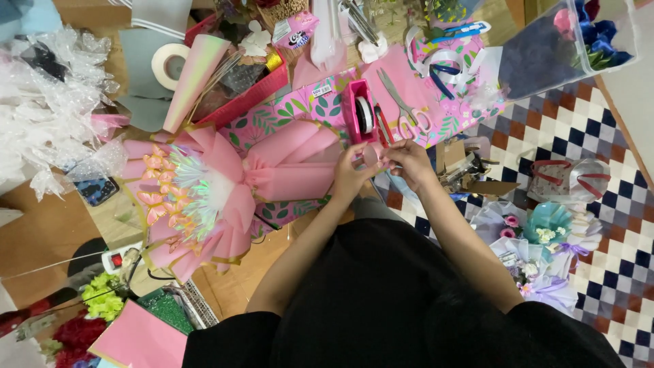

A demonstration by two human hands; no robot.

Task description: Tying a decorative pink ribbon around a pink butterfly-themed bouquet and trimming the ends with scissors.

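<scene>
A large pink paper-wrapped bouquet [225, 180] with iridescent butterflies lies on its side on the pink leaf-patterned table [306, 109]. My left hand [351, 174] and my right hand [409, 160] meet just beyond the bouquet's handle end, both pinching a small pale pink piece [371, 155], likely ribbon or tape. A pink tape dispenser [361, 112] stands directly behind my hands, with scissors [402, 105] beside it.
Crumpled clear cellophane [48, 102] piles at the left, with a white tape roll [169, 65] near it. Small finished bouquets [538, 245] lie on the checkered floor at the right. A clear box of blue flowers [579, 37] sits at top right. Pink sheets [139, 337] lie bottom left.
</scene>
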